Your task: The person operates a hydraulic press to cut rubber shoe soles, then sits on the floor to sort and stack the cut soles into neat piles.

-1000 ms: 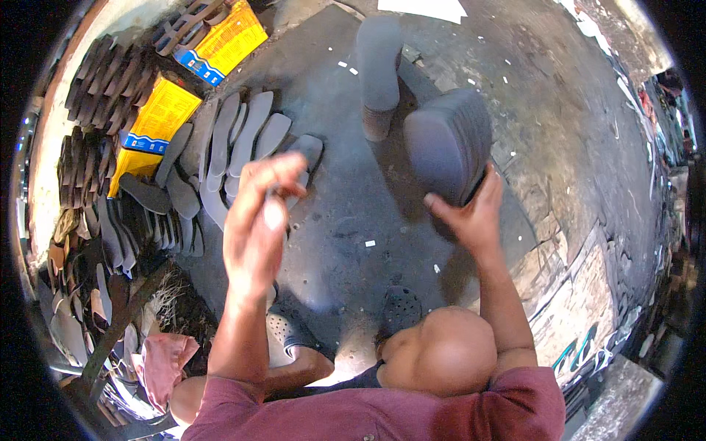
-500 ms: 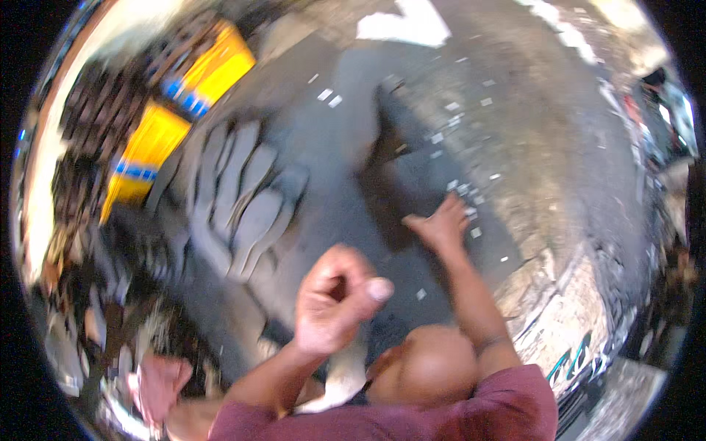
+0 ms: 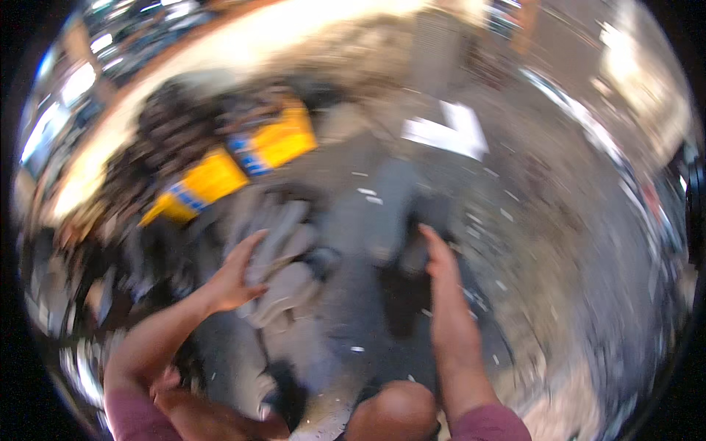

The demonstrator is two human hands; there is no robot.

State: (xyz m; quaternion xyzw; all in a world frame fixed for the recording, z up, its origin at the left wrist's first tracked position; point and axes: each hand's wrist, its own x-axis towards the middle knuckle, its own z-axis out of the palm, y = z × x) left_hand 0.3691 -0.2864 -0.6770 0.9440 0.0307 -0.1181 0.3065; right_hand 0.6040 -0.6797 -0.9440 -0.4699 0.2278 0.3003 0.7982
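My left hand (image 3: 234, 278) is open, thumb and fingers apart, at the near left side of a pile of flat grey sole-shaped pieces (image 3: 288, 283). Blur hides whether it touches them. My right hand (image 3: 440, 259) has its fingers stretched forward at the right edge of a dark patch with a dark piece (image 3: 416, 257) in it. Whether hand and piece touch cannot be made out. A grey-blue strip-like sheet (image 3: 390, 209) lies just beyond, on the dark ground sheet (image 3: 349, 309).
Yellow packs with blue bands (image 3: 209, 184) lean against dark stacked pieces (image 3: 173, 121) at the far left. A white angular sheet (image 3: 452, 132) lies at the far side. Small white scraps (image 3: 474, 219) are scattered to the right. My bent knee (image 3: 393, 413) is at the near edge.
The view has tilted up and shows more of the far side. My left hand has gone from a curled, closed shape to open beside the grey pile. My right hand's spread fingers now point forward.
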